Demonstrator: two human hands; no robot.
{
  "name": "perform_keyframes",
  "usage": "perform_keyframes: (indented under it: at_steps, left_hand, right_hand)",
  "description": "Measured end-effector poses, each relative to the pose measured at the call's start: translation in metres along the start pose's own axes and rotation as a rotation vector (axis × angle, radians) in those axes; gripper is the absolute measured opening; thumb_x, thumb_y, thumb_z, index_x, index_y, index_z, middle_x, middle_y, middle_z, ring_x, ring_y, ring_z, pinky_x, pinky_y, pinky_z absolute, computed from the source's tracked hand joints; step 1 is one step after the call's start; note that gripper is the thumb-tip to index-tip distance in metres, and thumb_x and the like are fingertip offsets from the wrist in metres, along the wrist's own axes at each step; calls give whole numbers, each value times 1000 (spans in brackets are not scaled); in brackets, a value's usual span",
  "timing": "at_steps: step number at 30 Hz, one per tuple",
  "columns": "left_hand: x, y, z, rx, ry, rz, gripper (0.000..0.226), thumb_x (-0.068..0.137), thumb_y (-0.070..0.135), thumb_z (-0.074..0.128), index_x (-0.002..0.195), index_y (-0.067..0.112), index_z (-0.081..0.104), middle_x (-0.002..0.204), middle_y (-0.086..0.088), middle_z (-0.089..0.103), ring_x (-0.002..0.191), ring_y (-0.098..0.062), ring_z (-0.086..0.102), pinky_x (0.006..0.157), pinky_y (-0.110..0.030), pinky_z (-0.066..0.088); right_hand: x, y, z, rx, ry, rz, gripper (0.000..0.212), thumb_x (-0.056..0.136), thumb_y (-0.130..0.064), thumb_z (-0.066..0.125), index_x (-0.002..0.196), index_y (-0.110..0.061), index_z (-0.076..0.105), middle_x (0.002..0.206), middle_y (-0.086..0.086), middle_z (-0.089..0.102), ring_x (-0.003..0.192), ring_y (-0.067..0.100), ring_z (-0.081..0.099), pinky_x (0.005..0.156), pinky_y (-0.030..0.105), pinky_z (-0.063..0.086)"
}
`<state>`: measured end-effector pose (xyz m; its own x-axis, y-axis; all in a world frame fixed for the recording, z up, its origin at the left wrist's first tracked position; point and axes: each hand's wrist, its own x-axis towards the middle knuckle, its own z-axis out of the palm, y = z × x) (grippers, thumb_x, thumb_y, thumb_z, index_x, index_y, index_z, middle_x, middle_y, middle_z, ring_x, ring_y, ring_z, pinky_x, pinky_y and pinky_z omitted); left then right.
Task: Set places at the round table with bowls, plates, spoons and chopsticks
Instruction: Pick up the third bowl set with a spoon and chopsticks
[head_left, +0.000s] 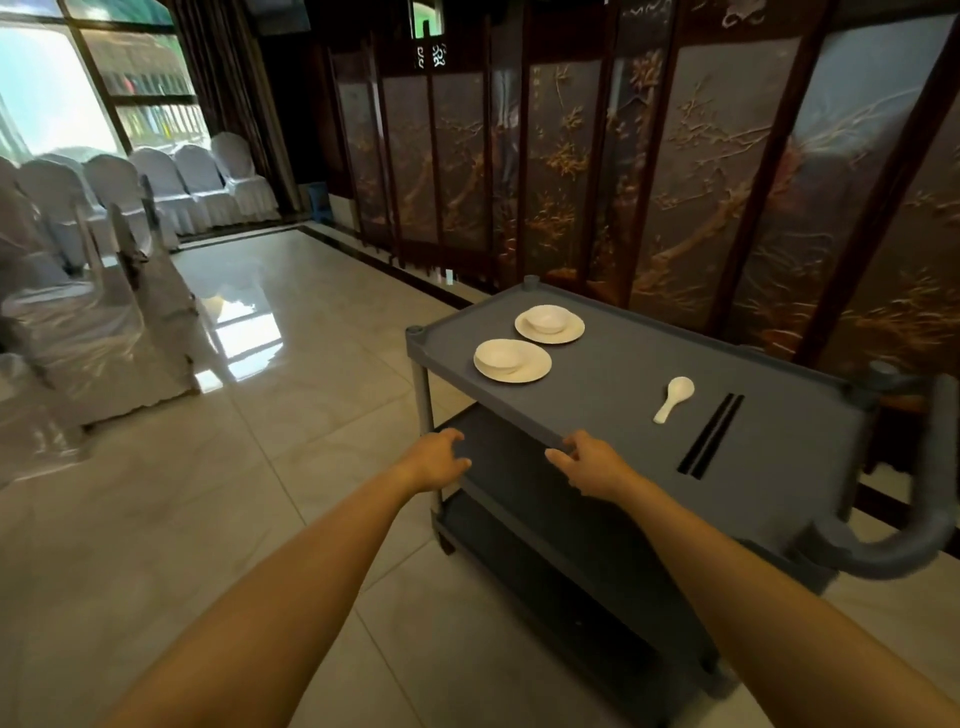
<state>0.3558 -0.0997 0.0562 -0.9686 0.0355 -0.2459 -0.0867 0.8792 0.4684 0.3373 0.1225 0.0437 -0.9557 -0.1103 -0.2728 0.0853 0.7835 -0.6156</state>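
1. The left hand (439, 457) reaches toward the near edge of the grey cart (597, 374). Its fingers (457, 436) are loosely spread and hold nothing.
2. The right hand (587, 465) is at the cart's edge too. Its fingers (574, 444) are loosely curled and hold nothing.
3. A bowl on a plate (511, 360) sits on the cart top, beyond both hands. A second bowl on a plate (549, 323) sits just behind it.
4. The spoon (674, 399) lies to the right of the right hand. The black chopsticks (710, 435) lie just beside the spoon.
5. I think the next job is picking up the near plate. Use both hands, lift it flat and slow, so the bowl does not slide.
6. The round table is not in view.
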Motion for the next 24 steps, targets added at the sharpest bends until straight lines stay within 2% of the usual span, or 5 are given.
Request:
perform_keyframes:
  at_steps: [6, 11, 17, 21, 24]
  left_hand:
    - [134, -7, -26, -10, 7, -4, 45, 94, 23, 49, 136, 10, 41, 130, -14, 55, 116, -28, 55, 96, -35, 45]
    - [229, -17, -47, -117, 15, -61, 39, 94, 20, 43, 132, 13, 44, 123, -15, 58, 92, -26, 60, 75, -33, 50]
    - [312, -25, -41, -287, 1, -154, 46, 96, 33, 45, 136, 10, 42, 136, -13, 49, 100, -30, 61, 68, -28, 53]
    - [356, -21, -34, -411, -30, -205, 42, 96, 34, 47, 124, 3, 49, 85, -10, 63, 60, -17, 59, 48, -22, 50]
    - [384, -15, -31, -430, -112, -205, 38, 97, 29, 47, 124, 4, 48, 73, -9, 62, 52, -15, 57, 38, -19, 49]
  right_hand:
    - [133, -1, -17, 124, 36, 95, 48, 96, -39, 43, 131, -6, 43, 127, 17, 54, 108, 31, 58, 92, 41, 51]
    - [223, 4, -26, 183, 43, 155, 39, 98, -33, 41, 118, -1, 50, 115, 21, 60, 101, 33, 60, 90, 44, 51]
    - [283, 5, -20, 308, -7, 290, 36, 100, -30, 36, 115, 0, 48, 88, 15, 58, 69, 24, 61, 57, 30, 52]
    - [311, 10, -16, 473, 35, 353, 36, 100, -24, 34, 114, 6, 50, 94, 18, 58, 59, 20, 59, 51, 30, 53]
    - [330, 10, -15, 554, 62, 389, 36, 100, -21, 33, 109, 8, 53, 88, 17, 61, 56, 20, 60, 45, 27, 54]
